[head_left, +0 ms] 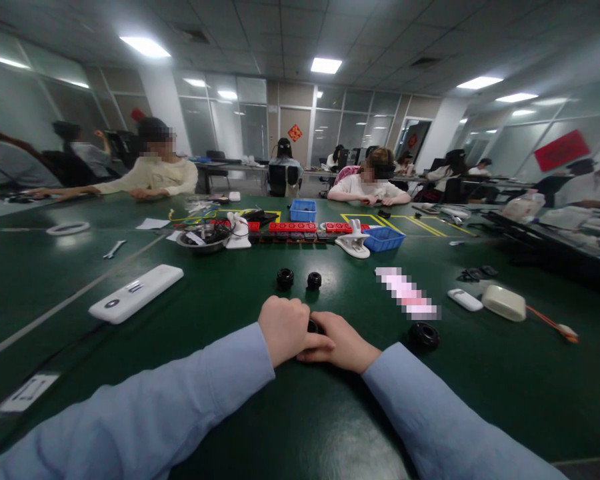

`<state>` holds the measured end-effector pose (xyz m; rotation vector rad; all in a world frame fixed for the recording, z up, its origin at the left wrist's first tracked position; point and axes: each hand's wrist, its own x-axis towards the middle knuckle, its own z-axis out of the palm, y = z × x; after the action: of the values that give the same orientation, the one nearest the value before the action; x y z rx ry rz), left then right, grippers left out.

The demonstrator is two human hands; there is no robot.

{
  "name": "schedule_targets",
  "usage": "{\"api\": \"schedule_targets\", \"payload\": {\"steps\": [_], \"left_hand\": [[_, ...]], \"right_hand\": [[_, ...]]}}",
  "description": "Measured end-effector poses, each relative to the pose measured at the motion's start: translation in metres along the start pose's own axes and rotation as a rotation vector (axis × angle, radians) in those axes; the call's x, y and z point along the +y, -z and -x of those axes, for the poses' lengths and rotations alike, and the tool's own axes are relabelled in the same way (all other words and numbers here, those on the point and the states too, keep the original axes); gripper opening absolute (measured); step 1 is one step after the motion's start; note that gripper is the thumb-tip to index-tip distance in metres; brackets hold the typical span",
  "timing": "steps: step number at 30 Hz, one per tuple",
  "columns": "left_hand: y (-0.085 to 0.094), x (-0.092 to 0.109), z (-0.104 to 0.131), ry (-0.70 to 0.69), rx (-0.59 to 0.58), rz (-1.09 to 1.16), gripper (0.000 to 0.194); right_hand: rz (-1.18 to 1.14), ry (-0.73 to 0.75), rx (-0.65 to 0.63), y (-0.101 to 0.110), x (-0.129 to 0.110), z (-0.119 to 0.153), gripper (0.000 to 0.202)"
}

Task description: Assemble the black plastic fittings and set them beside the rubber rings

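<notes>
My left hand (287, 330) and my right hand (343, 340) meet just above the green table. Between them shows a small bit of a black round part (314, 327), mostly hidden by my fingers. Both hands are closed on it, the left thumb reaching across to the right fingers. Just beyond stand two black ridged round parts, one larger (285, 279) and one smaller (315, 281). A black ring-shaped part (424, 336) lies to the right of my right hand.
A white power strip (137, 293) lies left, with a wrench (115, 249) behind it. Farther back are a metal bowl (205, 248), red blocks in a row (293, 227), white clips (354, 241) and blue baskets (384, 239). A beige box (504, 303) sits right. People sit across the table.
</notes>
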<state>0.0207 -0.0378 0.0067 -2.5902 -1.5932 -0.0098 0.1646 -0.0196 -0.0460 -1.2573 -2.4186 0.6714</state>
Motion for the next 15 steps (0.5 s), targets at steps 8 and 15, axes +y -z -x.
{"api": "schedule_targets", "payload": {"steps": [8,15], "left_hand": [[0.004,-0.004,-0.001,0.039,-0.022,0.005,0.078],[0.015,-0.029,-0.001,-0.149,-0.013,0.156,0.05]], "right_hand": [[0.069,-0.022,0.0,-0.001,0.005,-0.001,0.043],[-0.014,0.069,-0.094,0.008,0.01,0.006,0.041]]}}
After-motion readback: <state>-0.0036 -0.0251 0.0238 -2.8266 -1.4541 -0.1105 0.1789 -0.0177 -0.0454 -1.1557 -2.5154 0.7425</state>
